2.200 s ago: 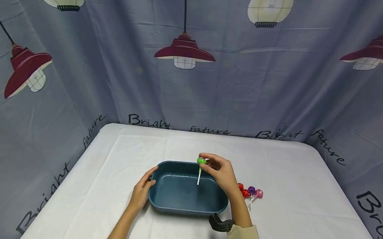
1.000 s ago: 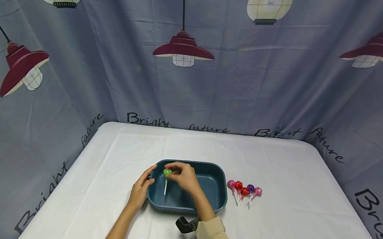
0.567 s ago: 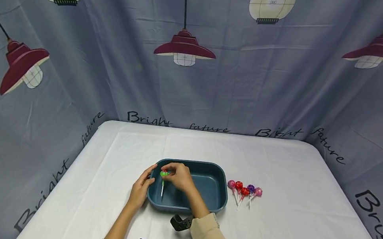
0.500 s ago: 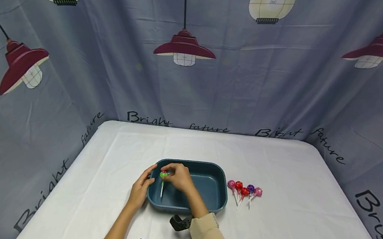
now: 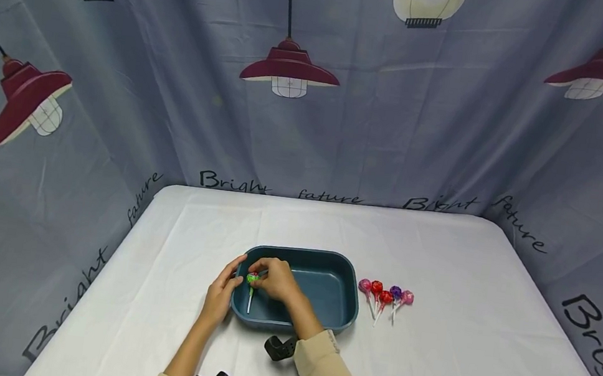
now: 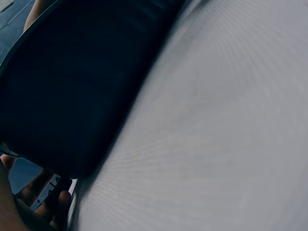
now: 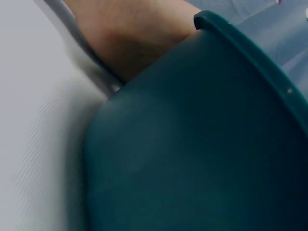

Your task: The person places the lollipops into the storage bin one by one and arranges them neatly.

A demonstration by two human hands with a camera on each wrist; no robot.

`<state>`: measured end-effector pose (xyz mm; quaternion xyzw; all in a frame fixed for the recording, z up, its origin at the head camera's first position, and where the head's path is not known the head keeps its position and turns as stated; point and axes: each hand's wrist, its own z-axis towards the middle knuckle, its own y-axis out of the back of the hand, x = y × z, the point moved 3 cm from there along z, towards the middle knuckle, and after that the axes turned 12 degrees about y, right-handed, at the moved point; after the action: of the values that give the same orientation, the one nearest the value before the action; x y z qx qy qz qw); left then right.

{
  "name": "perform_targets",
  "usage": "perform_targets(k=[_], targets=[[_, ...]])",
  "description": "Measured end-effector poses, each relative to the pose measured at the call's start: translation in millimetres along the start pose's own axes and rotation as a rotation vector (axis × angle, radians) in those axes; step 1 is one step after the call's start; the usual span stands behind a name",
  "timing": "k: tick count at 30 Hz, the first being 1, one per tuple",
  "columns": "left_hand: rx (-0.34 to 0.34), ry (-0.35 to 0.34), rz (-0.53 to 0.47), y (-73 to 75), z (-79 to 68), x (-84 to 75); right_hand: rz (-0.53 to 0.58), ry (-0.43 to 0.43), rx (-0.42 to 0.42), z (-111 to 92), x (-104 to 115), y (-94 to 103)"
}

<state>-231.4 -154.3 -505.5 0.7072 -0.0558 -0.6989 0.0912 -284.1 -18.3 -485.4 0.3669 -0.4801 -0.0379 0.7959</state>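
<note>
Inside the left end of a dark teal rectangular bin (image 5: 325, 288), my right hand (image 5: 277, 280) pinches a green-wrapped lollipop (image 5: 252, 279) by its head. The white stick points down toward the bin's floor. At the bin's left end, my left hand (image 5: 218, 297) rests against the rim with thumb and fingers spread. The left wrist view shows its fingers (image 6: 33, 190) beside the bin's outer wall (image 6: 86, 91). In the right wrist view the outer wall (image 7: 187, 139) hides the right fingers and the lollipop; only part of the hand or wrist (image 7: 130, 29) shows.
Several lollipops lie right of the bin: a pink one (image 5: 365, 285), two red ones (image 5: 386, 297), a purple one (image 5: 395, 292) and another pink one (image 5: 407, 297). A white cloth covers the table (image 5: 461, 358). A grey-blue curtain (image 5: 353, 138) with printed lamps hangs behind.
My right hand has carried the green lollipop leftward across the bin to its left end and slightly lower. The left hand has stayed at the rim.
</note>
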Motion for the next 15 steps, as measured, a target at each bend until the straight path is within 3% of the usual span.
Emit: perform_targets(k=[15], targets=[[-0.003,0.005,-0.004,0.2,1.4,-1.6,-0.105,0.012,0.027,1.4,0.1,-2.6]])
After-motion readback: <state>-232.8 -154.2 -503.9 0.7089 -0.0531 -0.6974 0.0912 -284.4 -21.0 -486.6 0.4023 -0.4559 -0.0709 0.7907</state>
